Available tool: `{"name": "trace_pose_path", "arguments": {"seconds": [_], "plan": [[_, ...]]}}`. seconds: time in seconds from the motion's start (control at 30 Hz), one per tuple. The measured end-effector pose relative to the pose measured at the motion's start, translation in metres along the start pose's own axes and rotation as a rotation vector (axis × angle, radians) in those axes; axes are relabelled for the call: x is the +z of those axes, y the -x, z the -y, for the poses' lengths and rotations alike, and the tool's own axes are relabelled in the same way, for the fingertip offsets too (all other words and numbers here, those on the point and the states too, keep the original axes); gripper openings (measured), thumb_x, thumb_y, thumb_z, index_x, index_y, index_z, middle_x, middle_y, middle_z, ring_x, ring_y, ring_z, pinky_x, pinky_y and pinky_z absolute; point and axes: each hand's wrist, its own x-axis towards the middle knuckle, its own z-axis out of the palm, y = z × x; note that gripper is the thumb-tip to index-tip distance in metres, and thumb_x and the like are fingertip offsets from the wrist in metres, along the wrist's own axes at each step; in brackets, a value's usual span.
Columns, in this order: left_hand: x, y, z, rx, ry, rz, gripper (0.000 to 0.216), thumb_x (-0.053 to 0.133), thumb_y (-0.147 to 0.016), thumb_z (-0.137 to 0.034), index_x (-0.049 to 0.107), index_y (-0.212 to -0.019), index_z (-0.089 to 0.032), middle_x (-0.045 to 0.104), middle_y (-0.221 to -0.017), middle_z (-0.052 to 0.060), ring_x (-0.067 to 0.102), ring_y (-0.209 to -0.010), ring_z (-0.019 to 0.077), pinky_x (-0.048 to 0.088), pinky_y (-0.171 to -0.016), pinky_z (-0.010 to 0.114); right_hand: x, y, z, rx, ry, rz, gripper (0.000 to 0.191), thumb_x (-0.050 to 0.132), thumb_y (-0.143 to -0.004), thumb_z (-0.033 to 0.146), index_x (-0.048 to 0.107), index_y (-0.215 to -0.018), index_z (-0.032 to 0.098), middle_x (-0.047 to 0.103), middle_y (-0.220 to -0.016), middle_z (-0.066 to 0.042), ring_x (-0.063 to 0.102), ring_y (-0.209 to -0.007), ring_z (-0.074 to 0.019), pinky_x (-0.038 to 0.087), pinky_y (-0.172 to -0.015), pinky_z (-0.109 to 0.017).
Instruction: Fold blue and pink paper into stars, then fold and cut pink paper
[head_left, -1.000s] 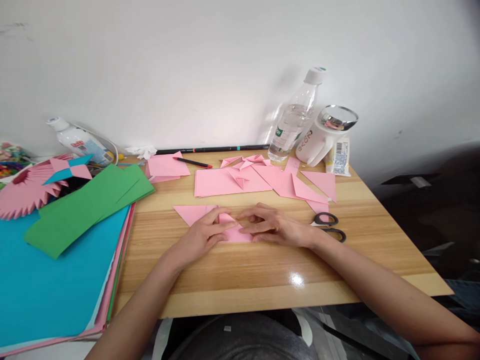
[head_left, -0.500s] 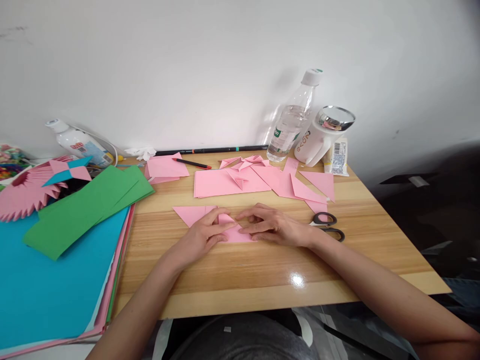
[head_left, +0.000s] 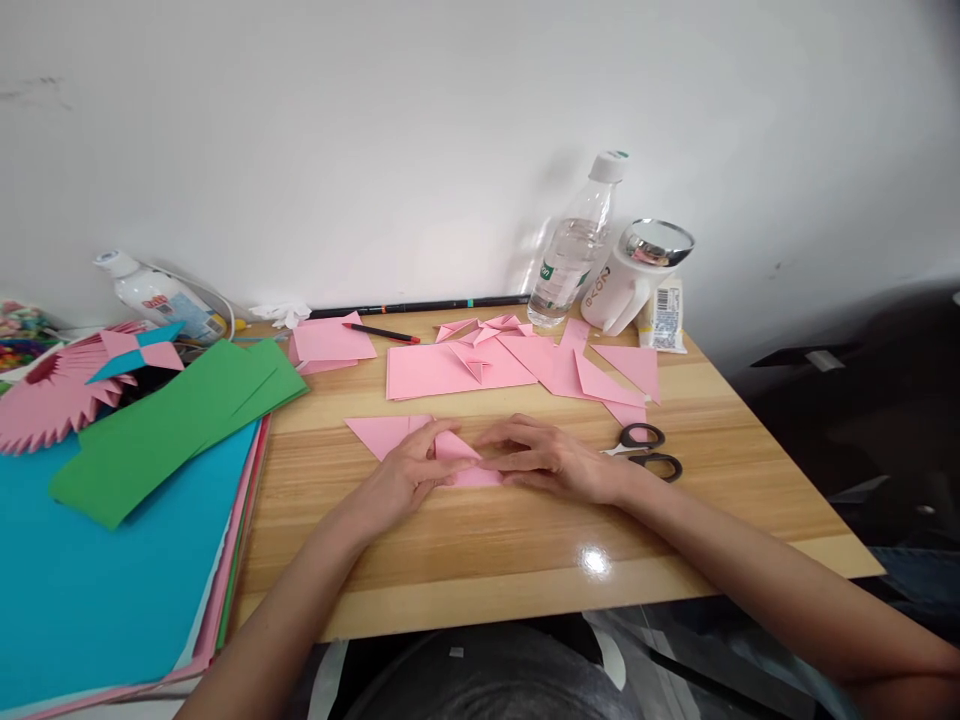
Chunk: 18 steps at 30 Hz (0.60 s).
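Note:
A folded piece of pink paper (head_left: pixel 456 446) lies on the wooden table between my hands, its pointed end reaching out to the left. My left hand (head_left: pixel 405 468) grips it, thumb and fingers pressed over the folded flap. From the right, my right hand (head_left: pixel 551 460) has its fingertips closed at the paper's right side, where the flap comes down to a point. Part of the paper is hidden under my left fingers. Black-handled scissors (head_left: pixel 651 436) rest just beyond my right wrist.
Behind lie pink paper strips (head_left: pixel 420 372), folded pink pieces (head_left: pixel 472 362) and a pen (head_left: pixel 384 332). A water bottle (head_left: pixel 570 255) and a white mug (head_left: pixel 626 285) stand at the back right. Green sheets (head_left: pixel 172 430) and blue paper (head_left: pixel 127 580) cover the left.
The flap's fold has come down flatter and its tip reaches slightly farther right. My right fingers have drawn closer together at the tip. The whole view has shifted slightly.

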Motion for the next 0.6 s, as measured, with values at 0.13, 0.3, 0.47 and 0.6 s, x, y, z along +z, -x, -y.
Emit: {"name": "trace_pose_path", "arguments": {"seconds": [0.13, 0.3, 0.47, 0.6], "plan": [[0.000, 0.001, 0.000, -0.009, -0.041, 0.002, 0.036, 0.040, -0.089, -0.011, 0.066, -0.107, -0.028, 0.044, -0.137, 0.008, 0.040, -0.124, 0.0208, 0.040, -0.098, 0.042, 0.001, 0.015, 0.018, 0.075, 0.064, -0.004, 0.034, 0.038, -0.092, 0.011, 0.055, -0.122, 0.016, 0.056, -0.120, -0.014, 0.052, -0.113, -0.0184, 0.046, -0.094, -0.036], [0.001, 0.002, 0.001, 0.008, -0.061, 0.022, 0.035, 0.039, -0.090, -0.013, 0.066, -0.106, -0.030, 0.040, -0.141, 0.006, 0.036, -0.129, 0.0214, 0.035, -0.102, 0.046, 0.010, 0.033, 0.033, 0.082, 0.209, -0.007, 0.037, 0.033, -0.093, 0.010, 0.048, -0.127, 0.011, 0.052, -0.126, -0.016, 0.041, -0.125, -0.0215, 0.042, -0.100, -0.041], [0.001, 0.003, 0.001, -0.032, -0.053, 0.046, 0.033, 0.041, -0.091, -0.018, 0.064, -0.110, -0.032, 0.032, -0.146, 0.003, 0.031, -0.132, 0.0219, 0.031, -0.105, 0.047, 0.012, 0.029, 0.042, 0.037, 0.348, -0.005, 0.033, 0.032, -0.094, 0.010, 0.050, -0.121, 0.006, 0.055, -0.121, -0.017, 0.043, -0.119, -0.0244, 0.045, -0.096, -0.043], [0.001, 0.003, -0.002, -0.048, -0.030, 0.059, 0.031, 0.044, -0.090, -0.019, 0.064, -0.109, -0.032, 0.029, -0.148, 0.001, 0.029, -0.133, 0.0240, 0.028, -0.106, 0.049, 0.012, 0.012, 0.049, 0.037, 0.375, 0.003, 0.029, 0.030, -0.093, 0.009, 0.058, -0.103, 0.006, 0.062, -0.104, -0.015, 0.051, -0.101, -0.0227, 0.050, -0.084, -0.040]]}}
